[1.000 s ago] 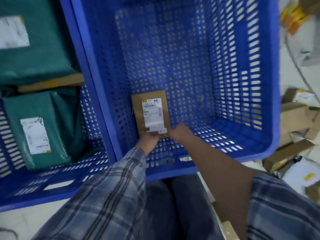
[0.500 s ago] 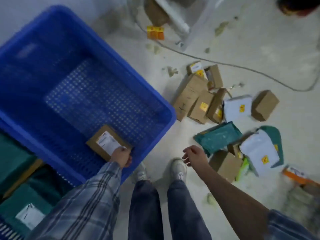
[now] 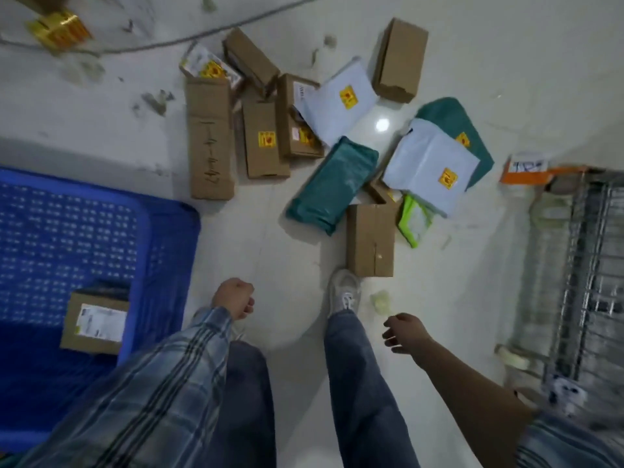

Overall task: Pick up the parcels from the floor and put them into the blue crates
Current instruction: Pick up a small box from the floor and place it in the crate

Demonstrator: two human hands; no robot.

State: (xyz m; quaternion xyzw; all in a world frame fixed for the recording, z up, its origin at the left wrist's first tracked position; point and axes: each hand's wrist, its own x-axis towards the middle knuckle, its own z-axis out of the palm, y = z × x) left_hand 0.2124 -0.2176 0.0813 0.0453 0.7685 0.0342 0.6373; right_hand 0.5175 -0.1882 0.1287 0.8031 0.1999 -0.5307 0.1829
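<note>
At the left stands the blue crate (image 3: 162,231), one small brown box (image 3: 94,322) with a white label lying flat inside it. Just past its corner hangs the left hand (image 3: 234,298), fingers curled into a fist and holding nothing. Ahead on the floor (image 3: 101,130) the parcels are scattered — a long cardboard box (image 3: 210,136), a teal mailer (image 3: 332,184), white mailers with yellow stickers (image 3: 430,167). The right hand (image 3: 407,334) hovers low, fingers loosely bent, empty — well short of the nearest carton (image 3: 370,239).
</note>
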